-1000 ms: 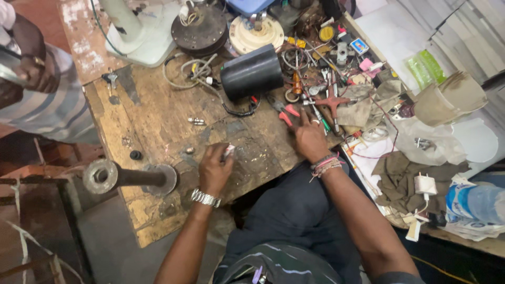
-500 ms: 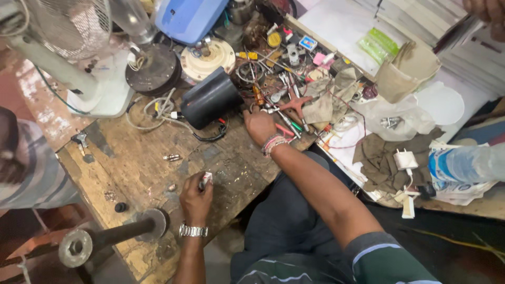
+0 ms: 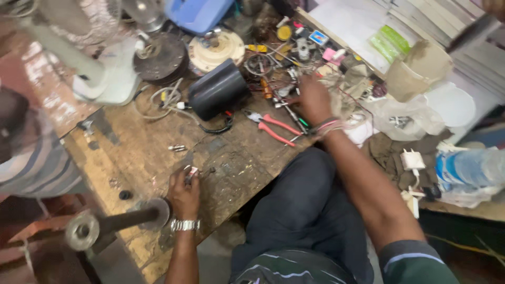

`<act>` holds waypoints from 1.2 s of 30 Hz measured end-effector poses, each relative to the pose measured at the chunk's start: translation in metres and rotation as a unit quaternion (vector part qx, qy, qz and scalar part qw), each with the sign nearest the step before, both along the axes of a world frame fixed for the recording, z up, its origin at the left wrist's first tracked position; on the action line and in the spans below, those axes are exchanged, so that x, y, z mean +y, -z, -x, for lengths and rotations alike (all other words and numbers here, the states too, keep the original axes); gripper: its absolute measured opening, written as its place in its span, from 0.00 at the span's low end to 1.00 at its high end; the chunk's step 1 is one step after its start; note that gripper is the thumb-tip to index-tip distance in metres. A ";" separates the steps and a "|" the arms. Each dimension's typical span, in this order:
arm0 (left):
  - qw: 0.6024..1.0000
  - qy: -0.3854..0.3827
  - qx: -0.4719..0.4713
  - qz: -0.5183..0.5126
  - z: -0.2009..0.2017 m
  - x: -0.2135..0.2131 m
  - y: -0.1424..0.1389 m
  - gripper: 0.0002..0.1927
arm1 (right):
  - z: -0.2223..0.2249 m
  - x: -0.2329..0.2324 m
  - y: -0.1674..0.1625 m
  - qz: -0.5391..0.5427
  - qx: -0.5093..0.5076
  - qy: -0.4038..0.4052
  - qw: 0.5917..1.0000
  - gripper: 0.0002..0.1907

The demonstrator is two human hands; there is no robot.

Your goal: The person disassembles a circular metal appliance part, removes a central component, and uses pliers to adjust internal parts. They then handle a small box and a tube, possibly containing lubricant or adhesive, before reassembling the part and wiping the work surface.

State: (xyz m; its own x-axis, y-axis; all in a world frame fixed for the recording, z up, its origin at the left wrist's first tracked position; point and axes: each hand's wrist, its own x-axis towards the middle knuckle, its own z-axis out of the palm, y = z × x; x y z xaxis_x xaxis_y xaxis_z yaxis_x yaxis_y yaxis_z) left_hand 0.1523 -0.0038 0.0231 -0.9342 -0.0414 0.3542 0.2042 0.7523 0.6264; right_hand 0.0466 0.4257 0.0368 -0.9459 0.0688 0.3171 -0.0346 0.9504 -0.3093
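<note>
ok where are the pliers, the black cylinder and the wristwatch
pliers (image 3: 274,129), head view, on the pink handles
black cylinder (image 3: 218,89), head view, on its curved side
wristwatch (image 3: 184,225), head view, on the metal band at the left wrist

Pliers (image 3: 274,127) lie on the table (image 3: 131,158) between the 2 hands, before the cylinder (image 3: 218,89); the fan base (image 3: 108,84) stands to its left.

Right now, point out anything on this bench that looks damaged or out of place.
The black cylindrical housing lies tipped on its side, loose wires trailing from it. Red-handled pliers lie splayed open on the worn wooden bench.
</note>
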 end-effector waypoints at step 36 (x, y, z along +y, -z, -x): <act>0.992 0.059 0.041 0.107 0.152 0.076 -0.025 0.60 | -0.094 -0.137 0.024 0.258 0.004 -0.193 0.947 0.09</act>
State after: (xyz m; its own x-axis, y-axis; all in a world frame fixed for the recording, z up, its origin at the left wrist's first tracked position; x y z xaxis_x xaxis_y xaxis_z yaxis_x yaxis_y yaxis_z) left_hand -0.0002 0.0725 0.0479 -0.8959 0.1508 0.4179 0.3420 0.8345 0.4320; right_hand 0.1411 0.2883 0.0131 -0.9300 -0.1342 0.3421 -0.3525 0.5890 -0.7272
